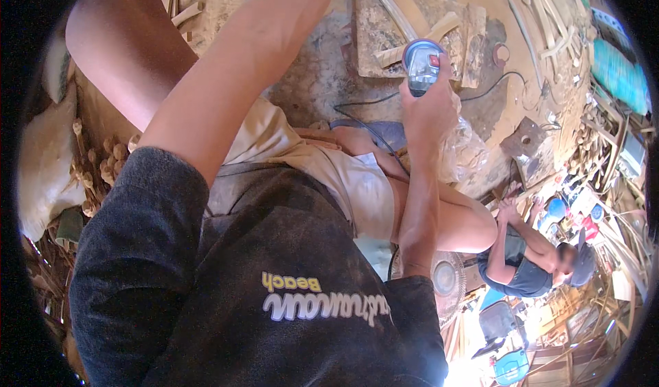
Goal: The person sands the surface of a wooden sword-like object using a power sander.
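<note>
The person sits above a dusty floor (322, 78), dark shirt (274, 284) and pale shorts (343, 174) filling the lower centre. A stone slab (384, 37) lies on the floor ahead, with wooden sticks (439, 30) across it. The left forearm runs up and out past the upper edge; the left hand is out of view, so its grip cannot be told. The right hand (425, 109) is clenched around a blue-grey power tool (421, 64), fingers wrapped about its lower body. The tool stands above the hand, over the near edge of the slab. Its long axis runs up-down in the picture, rounded head away from the person, red switch (434, 61) on its right. A black cord (364, 123) trails from below the hand across the thigh. Crumpled clear plastic (463, 147) sits just right of the wrist
</note>
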A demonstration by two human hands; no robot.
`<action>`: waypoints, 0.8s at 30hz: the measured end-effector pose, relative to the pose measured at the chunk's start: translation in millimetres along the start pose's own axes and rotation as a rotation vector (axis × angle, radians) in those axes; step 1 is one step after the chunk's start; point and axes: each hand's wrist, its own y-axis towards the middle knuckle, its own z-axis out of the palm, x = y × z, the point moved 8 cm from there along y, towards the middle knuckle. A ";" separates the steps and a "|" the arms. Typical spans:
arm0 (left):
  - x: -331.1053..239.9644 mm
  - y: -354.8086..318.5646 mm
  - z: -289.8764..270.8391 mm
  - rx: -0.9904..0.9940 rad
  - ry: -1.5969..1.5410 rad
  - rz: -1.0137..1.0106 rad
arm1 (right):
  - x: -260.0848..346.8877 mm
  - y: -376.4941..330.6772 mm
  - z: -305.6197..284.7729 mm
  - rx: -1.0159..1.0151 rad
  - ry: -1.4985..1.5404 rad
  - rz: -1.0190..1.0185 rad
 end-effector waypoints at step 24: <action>13.1 37.3 7.8 -0.050 0.540 0.200 | -6.1 -16.2 13.3 0.059 -0.095 0.016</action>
